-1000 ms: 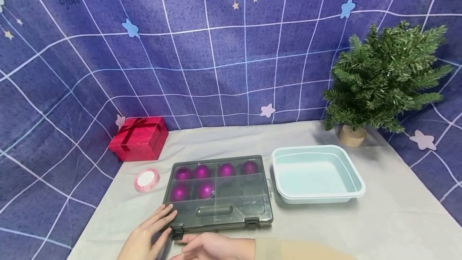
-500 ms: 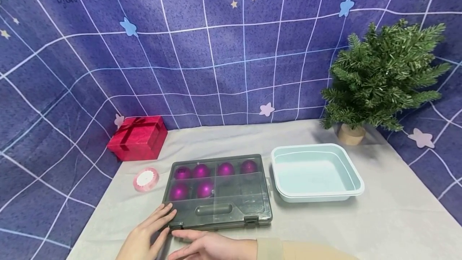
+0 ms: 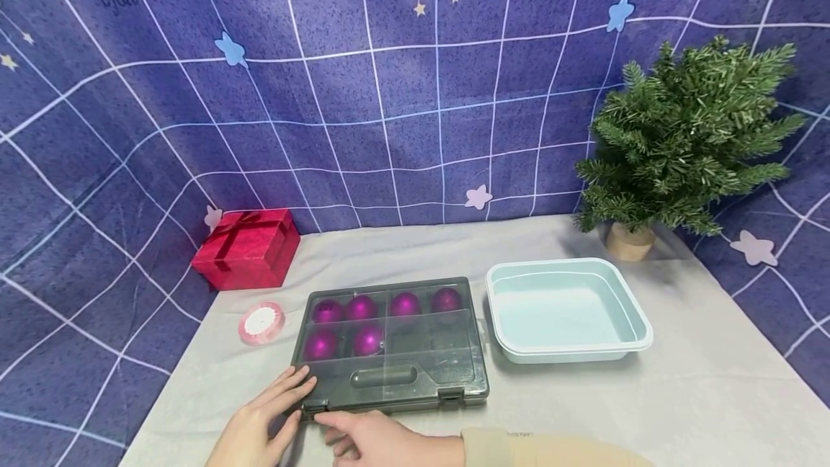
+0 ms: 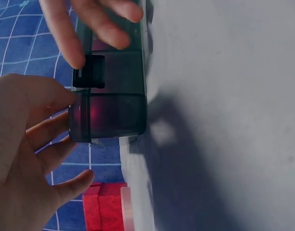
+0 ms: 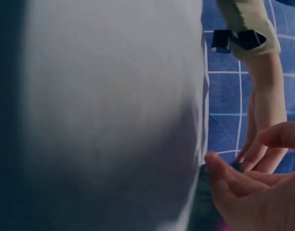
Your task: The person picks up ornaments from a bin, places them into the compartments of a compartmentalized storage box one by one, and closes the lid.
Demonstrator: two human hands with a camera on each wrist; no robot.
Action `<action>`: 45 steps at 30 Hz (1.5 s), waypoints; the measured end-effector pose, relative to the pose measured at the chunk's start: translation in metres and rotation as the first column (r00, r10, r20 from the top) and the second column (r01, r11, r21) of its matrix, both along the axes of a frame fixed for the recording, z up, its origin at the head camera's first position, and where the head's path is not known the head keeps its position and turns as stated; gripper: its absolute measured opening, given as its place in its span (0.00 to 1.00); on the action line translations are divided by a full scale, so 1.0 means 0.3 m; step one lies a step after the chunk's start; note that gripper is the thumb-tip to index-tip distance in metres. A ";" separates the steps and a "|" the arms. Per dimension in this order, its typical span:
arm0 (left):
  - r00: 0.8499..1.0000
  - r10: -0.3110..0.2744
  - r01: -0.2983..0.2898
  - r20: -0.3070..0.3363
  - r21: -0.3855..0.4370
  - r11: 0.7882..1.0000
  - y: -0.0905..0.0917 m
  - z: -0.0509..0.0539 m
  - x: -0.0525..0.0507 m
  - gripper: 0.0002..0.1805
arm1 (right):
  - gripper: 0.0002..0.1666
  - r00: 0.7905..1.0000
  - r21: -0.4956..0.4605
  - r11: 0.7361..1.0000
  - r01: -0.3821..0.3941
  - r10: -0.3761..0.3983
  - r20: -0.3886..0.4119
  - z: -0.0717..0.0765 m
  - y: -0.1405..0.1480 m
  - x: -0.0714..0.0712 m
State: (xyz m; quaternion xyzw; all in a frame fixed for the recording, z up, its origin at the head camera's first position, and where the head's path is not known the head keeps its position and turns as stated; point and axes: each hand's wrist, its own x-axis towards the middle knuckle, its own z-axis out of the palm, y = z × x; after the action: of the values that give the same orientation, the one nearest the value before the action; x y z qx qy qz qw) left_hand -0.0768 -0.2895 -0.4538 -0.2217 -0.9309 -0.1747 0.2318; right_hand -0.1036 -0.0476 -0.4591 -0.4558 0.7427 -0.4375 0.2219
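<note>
A translucent dark-grey compartment case [image 3: 428, 359] lies with its lid down on the table; several purple ball ornaments [image 3: 369, 341] show through it. At its front left corner my left hand [image 3: 262, 420] rests its nearly straight fingers on the lid's edge, thumb near the front side. My right hand [image 3: 382, 439] reaches in from the right, its straight index fingertip touching the front by the left latch [image 3: 316, 408]. In the left wrist view this latch [image 4: 92, 71] lies flat on the case front, under a right fingertip. A second latch [image 3: 451, 395] sits at the front right.
To the right stands a pale blue tray [image 3: 504, 352], with a small artificial Christmas tree [image 3: 687, 143] behind it. A pink ribbon roll [image 3: 261, 323] and a red gift box [image 3: 249, 251] lie to the left. A patterned blue cloth [image 3: 415, 92] encloses the back and sides.
The left latch stuck out from the front edge and now lies against the case. My right index finger has moved up to it, while its other fingers curled in. My left hand stayed.
</note>
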 end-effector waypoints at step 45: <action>0.998 -0.051 0.052 -0.038 0.030 0.998 -0.017 -0.013 -0.015 0.30 | 0.25 0.578 0.164 0.840 0.517 -0.202 -0.790 0.052 -0.094 -0.064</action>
State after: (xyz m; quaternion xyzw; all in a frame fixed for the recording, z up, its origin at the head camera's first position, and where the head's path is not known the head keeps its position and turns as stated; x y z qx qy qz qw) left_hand -0.0812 -0.2947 -0.4575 -0.2454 -0.9175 -0.1910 0.2480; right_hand -0.1229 -0.0759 -0.4437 -0.3778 0.9137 -0.0960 -0.1149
